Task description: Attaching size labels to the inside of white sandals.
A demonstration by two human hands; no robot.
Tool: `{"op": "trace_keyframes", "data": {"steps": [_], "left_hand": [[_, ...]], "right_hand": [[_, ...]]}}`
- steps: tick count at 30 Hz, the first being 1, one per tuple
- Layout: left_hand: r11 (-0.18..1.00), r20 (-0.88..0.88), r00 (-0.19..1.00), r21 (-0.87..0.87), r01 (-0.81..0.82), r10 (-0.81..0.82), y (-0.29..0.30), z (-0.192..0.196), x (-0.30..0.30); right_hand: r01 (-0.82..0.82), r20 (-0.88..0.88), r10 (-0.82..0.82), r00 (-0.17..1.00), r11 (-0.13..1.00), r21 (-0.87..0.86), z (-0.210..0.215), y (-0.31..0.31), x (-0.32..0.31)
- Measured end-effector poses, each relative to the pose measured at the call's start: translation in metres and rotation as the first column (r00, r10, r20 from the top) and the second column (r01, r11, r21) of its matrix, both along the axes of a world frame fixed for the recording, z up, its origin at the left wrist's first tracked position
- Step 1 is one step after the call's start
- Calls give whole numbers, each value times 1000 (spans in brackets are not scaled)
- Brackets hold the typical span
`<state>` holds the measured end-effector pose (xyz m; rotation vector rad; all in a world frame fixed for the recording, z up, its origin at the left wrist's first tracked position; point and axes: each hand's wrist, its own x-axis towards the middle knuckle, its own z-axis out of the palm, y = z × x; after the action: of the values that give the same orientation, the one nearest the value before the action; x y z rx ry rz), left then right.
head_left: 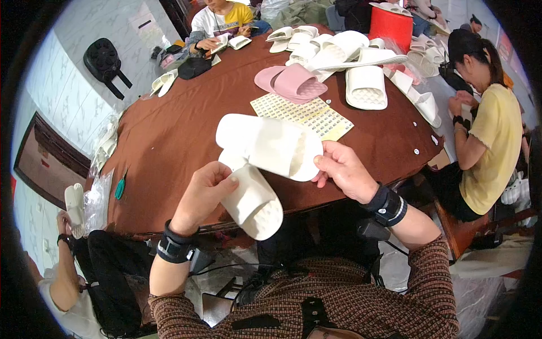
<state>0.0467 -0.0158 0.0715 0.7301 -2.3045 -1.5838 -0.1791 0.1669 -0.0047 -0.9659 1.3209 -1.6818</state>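
Two white slide slippers are held in front of me over the table's near edge. My left hand [209, 189] pinches one white slipper [255, 204] at its side, its toe end tilted down toward me. The other white slipper [274, 144] lies across above it, and my right hand [343, 169] grips its toe end between thumb and fingers. Near my left fingers the two slippers overlap. Just beyond them lies a yellow sheet of small printed stickers [333, 120], partly covered by the slippers. A pair of pink slippers [291, 82] rests on the sheet's far edge.
A brown cloth covers the round table [164, 152]. White slippers [344, 51] are heaped at the far right, beside a red bucket [390, 27]. A green-handled tool [120, 185] and clear plastic bags [98, 200] lie at left. Other people sit around, one in yellow [491, 147] at right.
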Motion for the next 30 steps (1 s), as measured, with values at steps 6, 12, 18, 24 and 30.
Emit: {"op": "trace_keyframes", "data": {"steps": [6,12,18,24,30], "left_hand": [[994,-57,997,101,-46,52,1,-18,-19],[997,12,1000,76,3,-4,-1,-14,-22],[982,166,975,139,125,-147,-5,-2,-30],[934,-63,998,357,14,9,-2,-14,-22],[845,-442,864,534,37,242,18,14,-12]], "right_hand": [[2,-65,0,998,1000,27,0,-7,6],[-20,-139,30,990,997,78,-2,-8,3],[-30,-123,40,992,996,78,-1,-8,3],[15,-107,-20,994,999,-44,1,-3,2],[107,-115,-120,986,988,-113,16,14,-24]]}}
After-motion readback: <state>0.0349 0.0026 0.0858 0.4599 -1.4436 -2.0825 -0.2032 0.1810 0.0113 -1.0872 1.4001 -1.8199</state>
